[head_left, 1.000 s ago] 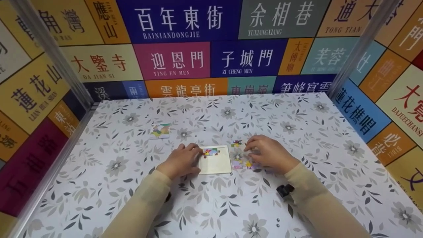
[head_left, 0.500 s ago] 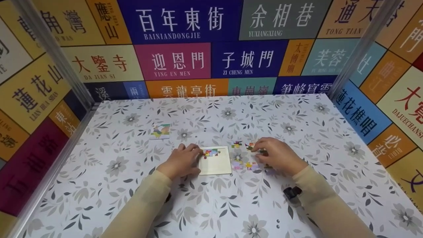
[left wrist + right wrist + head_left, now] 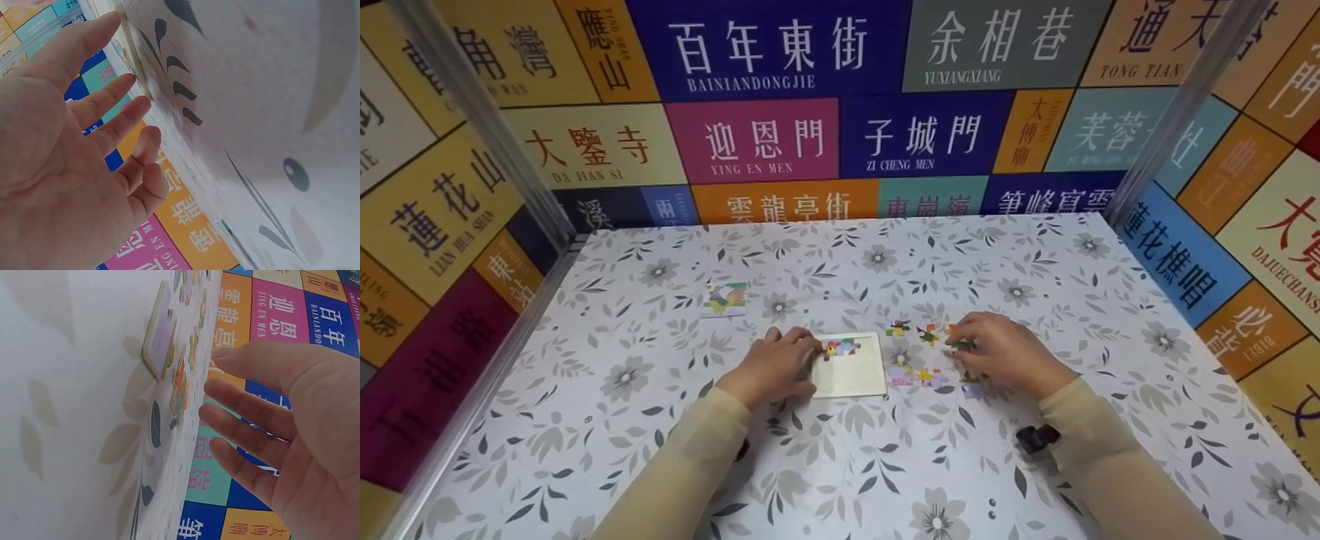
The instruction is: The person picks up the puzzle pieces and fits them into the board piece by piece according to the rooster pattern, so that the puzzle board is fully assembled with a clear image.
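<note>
A shallow cream puzzle tray [image 3: 851,381] lies mid-table, with a few joined jigsaw pieces [image 3: 842,346] in its upper left. My left hand [image 3: 775,365] rests at the tray's left side; its fingertips touch the edge, fingers extended, in the left wrist view. My right hand [image 3: 1006,351] hovers low over loose pieces right of the tray. Nothing is between its loosely bent fingers in the right wrist view. Below them lie a purple piece [image 3: 159,340] and a red-green piece [image 3: 179,394]. An orange piece [image 3: 952,331] is partly hidden by the right fingertips.
Other loose pieces include a dark-and-yellow one [image 3: 898,328], a red-green one [image 3: 928,334] and a pink-yellow one [image 3: 933,377]. A small colourful square picture [image 3: 725,298] lies at the back left. Lettered panels [image 3: 765,139] enclose the floral-covered table [image 3: 840,255].
My right hand has shifted rightward along the loose pieces, uncovering several of them. The left hand and the tray have stayed in place.
</note>
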Demonstrator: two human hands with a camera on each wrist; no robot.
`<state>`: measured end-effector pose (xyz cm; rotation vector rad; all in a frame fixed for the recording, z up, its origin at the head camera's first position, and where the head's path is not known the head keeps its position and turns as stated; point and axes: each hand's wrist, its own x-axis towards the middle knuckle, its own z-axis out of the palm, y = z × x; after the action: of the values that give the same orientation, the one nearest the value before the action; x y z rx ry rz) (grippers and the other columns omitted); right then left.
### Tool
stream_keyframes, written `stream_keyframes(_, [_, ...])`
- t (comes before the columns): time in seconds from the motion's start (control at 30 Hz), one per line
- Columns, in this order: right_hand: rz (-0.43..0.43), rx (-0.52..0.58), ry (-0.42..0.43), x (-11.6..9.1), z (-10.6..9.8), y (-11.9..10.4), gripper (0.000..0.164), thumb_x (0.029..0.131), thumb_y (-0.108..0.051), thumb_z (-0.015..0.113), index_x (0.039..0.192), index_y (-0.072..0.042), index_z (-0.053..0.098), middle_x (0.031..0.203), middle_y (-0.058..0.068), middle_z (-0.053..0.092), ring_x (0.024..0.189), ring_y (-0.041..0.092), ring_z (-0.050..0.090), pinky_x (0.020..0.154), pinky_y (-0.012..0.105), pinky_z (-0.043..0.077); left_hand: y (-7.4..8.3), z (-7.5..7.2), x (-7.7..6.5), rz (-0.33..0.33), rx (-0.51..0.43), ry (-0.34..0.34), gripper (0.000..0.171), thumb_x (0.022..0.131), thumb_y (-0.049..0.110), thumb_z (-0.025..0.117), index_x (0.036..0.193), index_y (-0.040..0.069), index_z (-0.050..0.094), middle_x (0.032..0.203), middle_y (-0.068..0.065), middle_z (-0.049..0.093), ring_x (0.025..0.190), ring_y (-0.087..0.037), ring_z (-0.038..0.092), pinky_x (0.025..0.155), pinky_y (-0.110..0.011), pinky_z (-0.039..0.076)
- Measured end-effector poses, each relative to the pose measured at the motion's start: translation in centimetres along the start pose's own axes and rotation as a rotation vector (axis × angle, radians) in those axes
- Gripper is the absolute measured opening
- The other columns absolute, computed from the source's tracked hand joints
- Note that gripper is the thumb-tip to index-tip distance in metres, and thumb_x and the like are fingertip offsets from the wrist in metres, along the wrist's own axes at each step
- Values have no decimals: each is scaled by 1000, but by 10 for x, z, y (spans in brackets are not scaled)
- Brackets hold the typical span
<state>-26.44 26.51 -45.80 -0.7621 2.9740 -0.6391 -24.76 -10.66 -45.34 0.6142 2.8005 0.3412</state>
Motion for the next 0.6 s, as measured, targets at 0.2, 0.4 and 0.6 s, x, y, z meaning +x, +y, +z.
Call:
stream_keyframes(0.2, [-2, 6, 13, -5, 0, 5, 16, 91, -13, 75, 106, -13, 81, 110, 4, 73, 102, 24, 68, 89, 48, 55, 1, 0, -1, 18, 10, 17, 65, 89, 35, 82, 146, 17, 56, 152, -7, 50, 127, -36, 48, 106, -57, 43])
stream_keyframes(0.4, [44, 29, 11, -11, -2, 9, 16, 91, -13, 77, 107, -15, 81, 114, 4, 73, 108, 27, 67, 95, 51, 53, 1, 1, -1, 34, 22, 32, 64, 88, 35, 83, 143, 16, 57, 150, -8, 51, 124, -38, 48, 102, -58, 45])
stream_keyframes(0.6, [67, 25, 13, -13, -1, 11, 14, 91, -14, 77, 104, -16, 81, 114, 4, 72, 107, 27, 68, 94, 51, 54, 0, 1, -1, 21, 17, 23, 65, 88, 35, 83, 144, 17, 57, 151, -7, 51, 126, -37, 48, 104, -57, 44])
